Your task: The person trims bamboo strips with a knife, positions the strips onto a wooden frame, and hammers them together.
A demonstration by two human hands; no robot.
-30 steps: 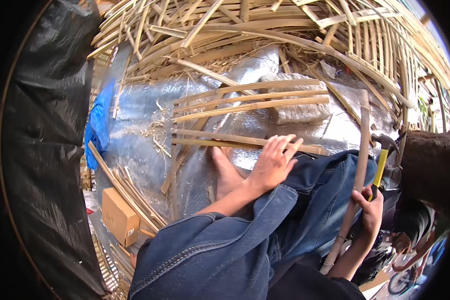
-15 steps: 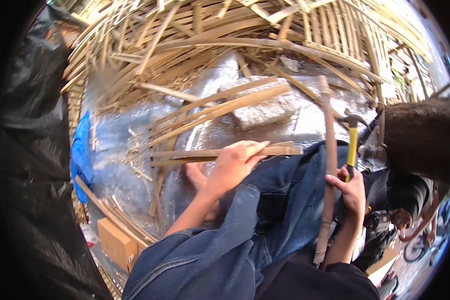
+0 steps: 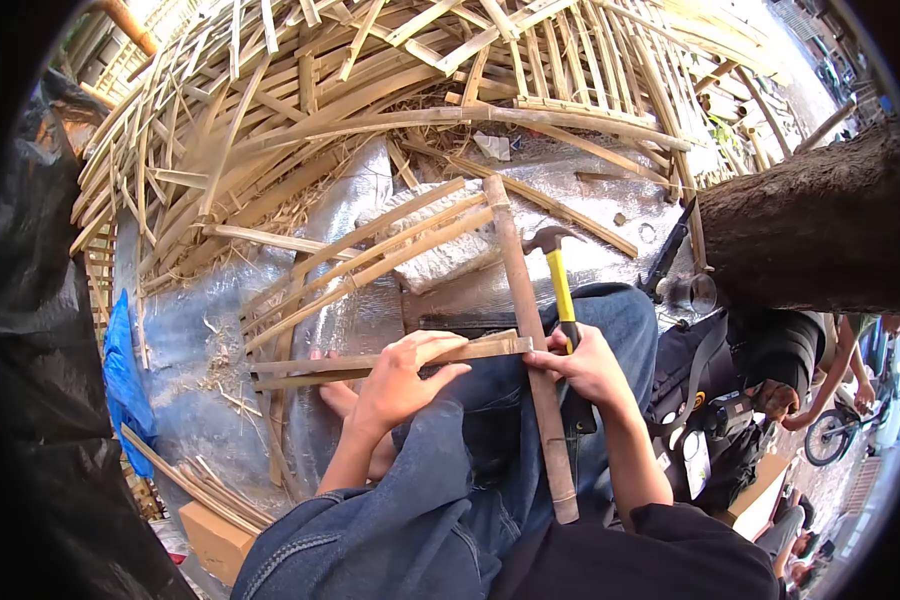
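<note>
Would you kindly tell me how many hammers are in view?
1: a hammer in the right hand, along with a stick. Others may lie hidden under the bamboo pile.

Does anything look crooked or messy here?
Yes: the upper three slats slant up to the right, while the lower two slats, at the left hand, lie nearly level, looking askew. Loose slivers litter the shiny sheet.

Between my left grip (image 3: 395, 385) and the three upper slats (image 3: 370, 278) I have an open gap; rightward, the stick (image 3: 527, 285) and hammer (image 3: 561, 287) in my right grip (image 3: 590, 365) bar my way, and the pale block (image 3: 450, 260) sits under the slats' ends.
</note>
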